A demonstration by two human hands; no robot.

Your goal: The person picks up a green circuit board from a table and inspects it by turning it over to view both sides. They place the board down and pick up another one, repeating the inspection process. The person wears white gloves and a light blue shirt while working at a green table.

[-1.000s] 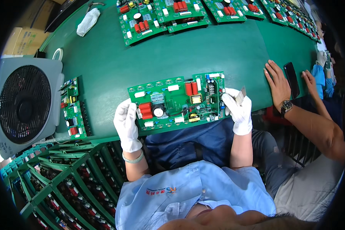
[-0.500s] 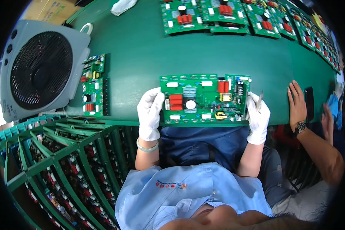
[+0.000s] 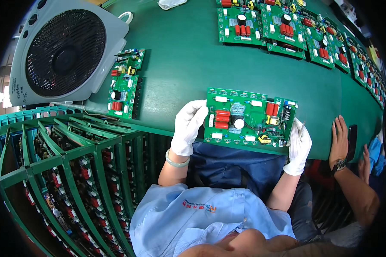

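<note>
Holds the circuit board (image 3: pixel 253 115) over the near edge of the tabletop (image 3: pixel 180 73), pinched at its left edge by the left hand (image 3: pixel 188 127) and at its right edge by the right hand (image 3: pixel 298 144), with a thin piece (image 3: pixel 303 125) of unclear kind also in the latter. Appears already fitted with components (image 3: pixel 222 119), but is not yet set down; cannot tell of any work left on it. Farther off, shows similar fitted boards (image 3: pixel 123 97) beside the fan (image 3: pixel 66 60), then overlapping boards (image 3: pixel 275 39) toward the far side.
</note>
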